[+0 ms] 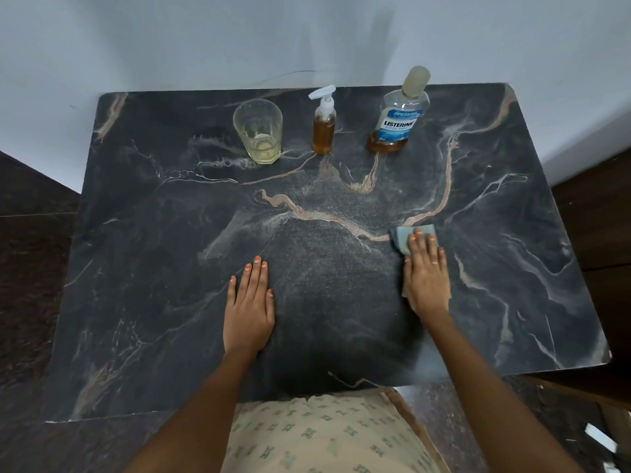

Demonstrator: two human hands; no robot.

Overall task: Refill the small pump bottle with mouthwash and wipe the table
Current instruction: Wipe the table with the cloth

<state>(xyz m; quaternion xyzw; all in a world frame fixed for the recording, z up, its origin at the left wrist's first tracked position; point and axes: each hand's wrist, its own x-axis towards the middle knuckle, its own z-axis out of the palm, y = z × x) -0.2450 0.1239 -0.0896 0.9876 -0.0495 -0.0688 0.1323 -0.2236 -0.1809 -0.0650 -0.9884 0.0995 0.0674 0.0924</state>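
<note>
The mouthwash bottle [400,107] carries a blue and white label [398,126]. It reads "LISTERINE" in large dark capitals, with "COOL MINT" in smaller letters just beneath. The finer print above and below these words is too small to read.

left hand [249,312] flat, palm down, fingers straight | right hand [426,278] flat, palm down, arm stretched farther forward

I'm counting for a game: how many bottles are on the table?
2: the small pump bottle stands at the back in the middle, the Listerine mouthwash bottle just right of it. Nothing looks hidden.
</note>
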